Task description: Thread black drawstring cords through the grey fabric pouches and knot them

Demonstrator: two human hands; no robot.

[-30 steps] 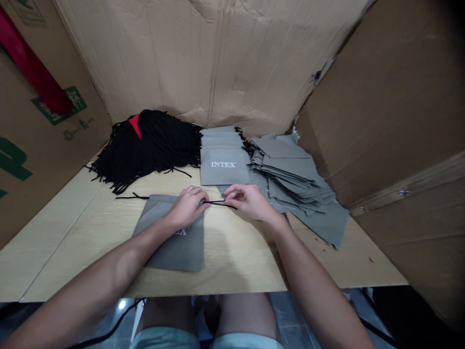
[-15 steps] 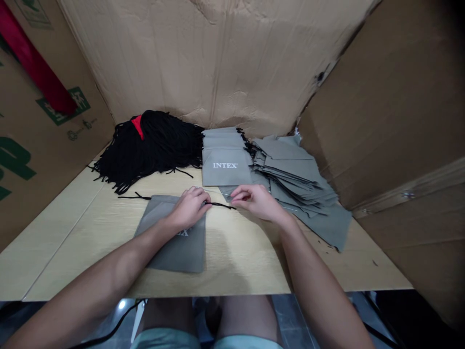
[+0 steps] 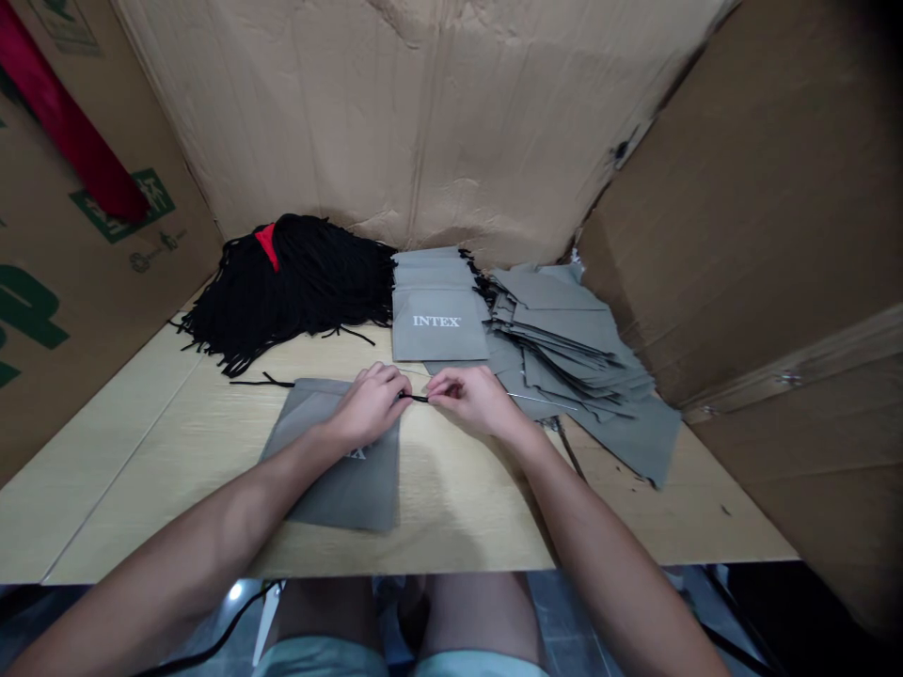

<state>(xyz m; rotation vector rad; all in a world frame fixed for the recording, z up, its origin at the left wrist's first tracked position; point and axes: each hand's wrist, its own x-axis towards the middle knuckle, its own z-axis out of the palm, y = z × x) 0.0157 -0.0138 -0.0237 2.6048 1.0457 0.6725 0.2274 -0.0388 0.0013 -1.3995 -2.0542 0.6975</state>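
A grey drawstring bag [image 3: 353, 498] lies flat near the table's front, its lettering partly covered by my left wrist. Black cord ends [image 3: 262, 381] stick out at its top left corner. At the top right corner my left hand [image 3: 373, 402] is closed on the black cord [image 3: 418, 399]. My right hand [image 3: 458, 393] pinches the same cord just to the right, its fingertips close to those of my left hand. A thin metal rod [image 3: 540, 401] shows to the right of my right hand.
A heap of black cords [image 3: 303, 282] with a red tie lies at the back left. Stacked INTEX bags [image 3: 441, 338] sit at the back middle, loose grey bags [image 3: 599, 357] to their right. Cardboard walls [image 3: 423, 122] enclose the table [image 3: 162, 489].
My right hand has moved left toward my left hand and now grips the cord that stuck out. My left hand and the bag have stayed almost still.
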